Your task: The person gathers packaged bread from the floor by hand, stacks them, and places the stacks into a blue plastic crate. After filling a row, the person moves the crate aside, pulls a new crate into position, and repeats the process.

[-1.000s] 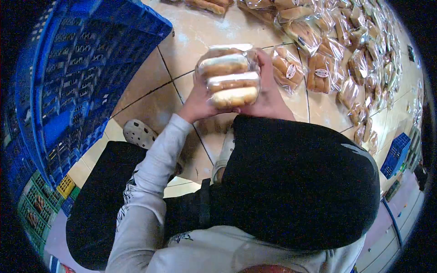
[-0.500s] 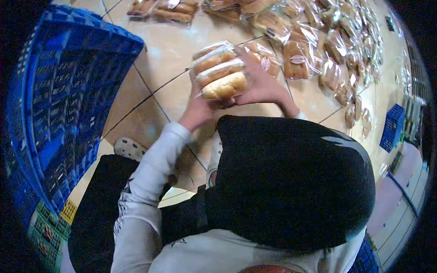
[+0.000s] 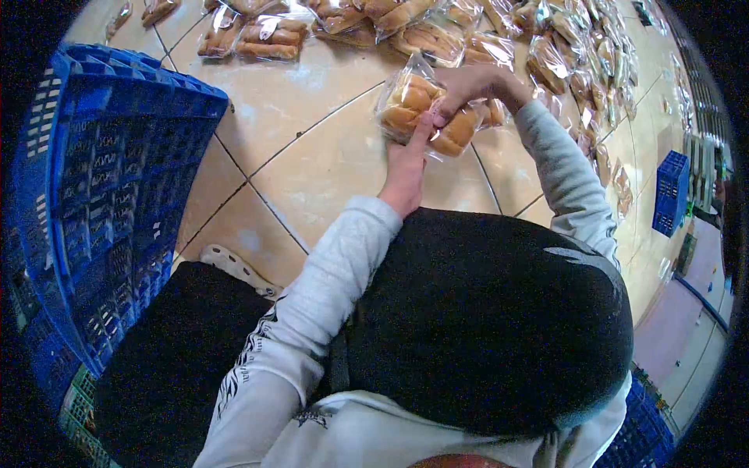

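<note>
A clear bag of golden bread rolls (image 3: 408, 104) is held over the tiled floor, near the top middle of the view. My left hand (image 3: 407, 173) comes up from below, its fingers and thumb closed on the bag's lower middle. From the upper right my right hand (image 3: 468, 87) reaches across the bag, its fingers closed on the middle. The hands meet at the centre of the bag, with rolls showing on both sides. Other bagged breads (image 3: 429, 43) lie on the floor just beyond.
Tall blue crates (image 3: 125, 156) stand at the left. More bagged breads (image 3: 269, 37) spread over the floor (image 3: 304, 164) along the top and right. A small blue crate (image 3: 671, 191) is at the far right. My knee (image 3: 491, 312) fills the lower middle.
The bag has moved to the right and been turned, so the rolls' tops now face up. My right hand has come over the bag from above, and my left hand has shifted right.
</note>
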Demonstrator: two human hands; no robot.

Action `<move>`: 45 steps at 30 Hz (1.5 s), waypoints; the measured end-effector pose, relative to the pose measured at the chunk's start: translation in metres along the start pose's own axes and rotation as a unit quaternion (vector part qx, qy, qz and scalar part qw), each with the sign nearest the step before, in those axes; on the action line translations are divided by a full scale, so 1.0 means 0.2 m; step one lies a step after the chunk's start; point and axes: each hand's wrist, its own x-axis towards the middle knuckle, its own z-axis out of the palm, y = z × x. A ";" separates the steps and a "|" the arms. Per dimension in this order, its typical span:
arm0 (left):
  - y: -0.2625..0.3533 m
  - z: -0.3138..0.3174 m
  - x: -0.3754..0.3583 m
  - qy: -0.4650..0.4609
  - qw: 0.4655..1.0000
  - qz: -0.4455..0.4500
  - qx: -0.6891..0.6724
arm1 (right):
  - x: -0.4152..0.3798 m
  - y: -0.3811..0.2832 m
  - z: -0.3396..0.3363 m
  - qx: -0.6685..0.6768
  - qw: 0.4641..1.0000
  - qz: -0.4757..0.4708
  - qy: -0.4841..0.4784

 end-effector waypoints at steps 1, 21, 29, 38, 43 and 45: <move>-0.01 -0.04 0.02 -0.018 1.000 0.023 0.011 | 0.04 0.04 0.04 0.020 0.996 -0.079 0.029; 0.45 -0.41 -0.02 -0.242 0.903 0.174 0.309 | 0.09 -0.06 0.60 -0.078 0.849 -0.300 0.428; 0.57 -0.74 0.08 -0.195 0.666 0.329 0.641 | 0.48 0.16 0.65 -0.105 0.824 -0.377 0.409; 0.48 -0.71 0.22 -0.268 0.750 0.328 0.508 | 0.46 0.16 0.76 0.167 0.857 -0.325 0.364; 0.50 -0.65 0.20 -0.283 0.770 0.272 0.503 | 0.41 0.19 0.79 0.168 0.876 -0.282 0.353; 0.48 -0.69 0.26 -0.301 0.878 0.098 0.359 | 0.40 0.15 0.80 0.166 0.874 -0.282 0.358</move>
